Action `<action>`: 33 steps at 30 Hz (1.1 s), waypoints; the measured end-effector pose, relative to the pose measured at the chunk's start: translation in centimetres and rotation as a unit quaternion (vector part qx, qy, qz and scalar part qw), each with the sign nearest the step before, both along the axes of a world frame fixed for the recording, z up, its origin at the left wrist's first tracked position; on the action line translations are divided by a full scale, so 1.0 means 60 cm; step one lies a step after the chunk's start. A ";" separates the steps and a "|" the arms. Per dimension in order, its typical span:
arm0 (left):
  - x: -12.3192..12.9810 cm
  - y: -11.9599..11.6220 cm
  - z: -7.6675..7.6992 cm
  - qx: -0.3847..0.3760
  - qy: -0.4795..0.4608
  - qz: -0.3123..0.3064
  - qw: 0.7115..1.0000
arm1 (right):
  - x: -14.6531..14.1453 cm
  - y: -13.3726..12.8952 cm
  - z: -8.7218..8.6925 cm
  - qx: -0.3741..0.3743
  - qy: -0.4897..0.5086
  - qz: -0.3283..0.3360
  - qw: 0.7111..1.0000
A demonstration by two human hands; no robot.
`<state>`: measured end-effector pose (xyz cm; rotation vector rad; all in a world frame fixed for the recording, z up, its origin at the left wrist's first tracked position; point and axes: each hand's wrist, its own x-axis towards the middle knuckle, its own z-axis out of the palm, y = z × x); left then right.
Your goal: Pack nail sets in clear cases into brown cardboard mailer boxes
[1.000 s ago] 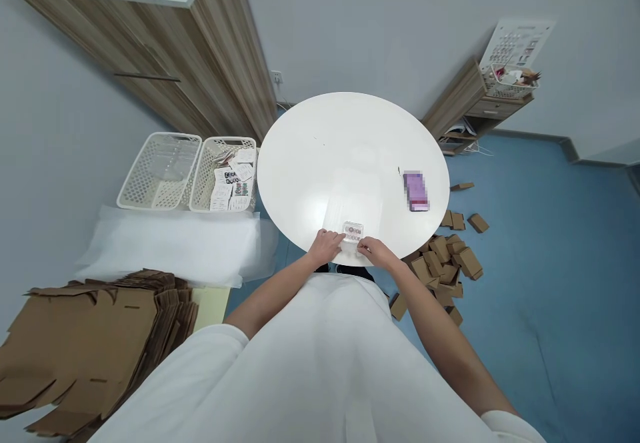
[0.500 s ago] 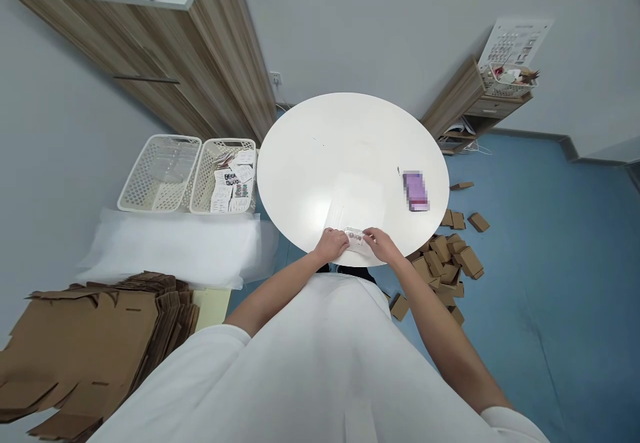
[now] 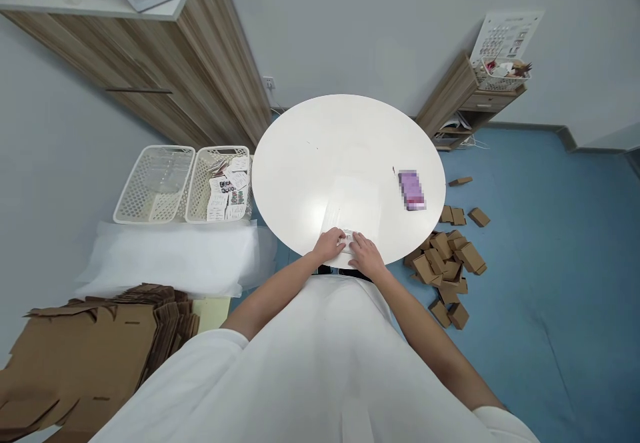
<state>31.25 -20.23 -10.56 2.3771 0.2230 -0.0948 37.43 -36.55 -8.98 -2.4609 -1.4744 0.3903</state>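
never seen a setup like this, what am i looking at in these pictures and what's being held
There is no machine here: these are a person's own bare hands, seen by one camera worn on the head, looking forward and down. The left hand and right hand are at a small, clear item on a white oval table. Fingers cover much of it, so I can't tell how firmly it is held. A blurred purple object lies farther right. White baskets stand left of the table; small cardboard boxes lie on the floor to the right.

glossy white table (image 3: 345, 136), matt brown cardboard boxes (image 3: 442, 244)
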 end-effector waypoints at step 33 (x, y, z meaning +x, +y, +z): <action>-0.026 0.055 0.030 -0.081 -0.022 0.073 0.994 | 0.103 0.035 0.046 0.020 0.196 -0.058 0.979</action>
